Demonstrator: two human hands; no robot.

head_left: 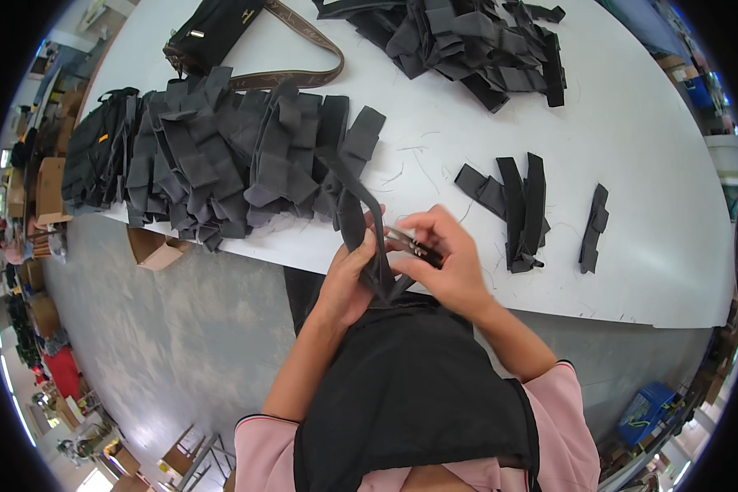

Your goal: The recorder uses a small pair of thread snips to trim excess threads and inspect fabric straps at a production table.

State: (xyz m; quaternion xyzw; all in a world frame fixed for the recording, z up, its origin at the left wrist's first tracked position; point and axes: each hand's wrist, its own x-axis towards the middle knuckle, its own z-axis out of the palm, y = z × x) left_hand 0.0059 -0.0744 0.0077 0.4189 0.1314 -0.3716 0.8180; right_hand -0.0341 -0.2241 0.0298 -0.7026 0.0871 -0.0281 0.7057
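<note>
My left hand is closed on a dark grey fabric strap, which bends up above the fingers and hangs down in a loop below them. Close to its right, my right hand grips a pair of small thread snips, black at the handle, with the metal end pointing toward the strap. I cannot tell whether the blades touch the fabric. Both hands are over the near edge of the white table, just in front of my black apron.
A large heap of dark grey fabric pieces covers the table's left, beside a black backpack. Another heap lies at the back. Several straps and one single piece lie right. A black bag stands far left.
</note>
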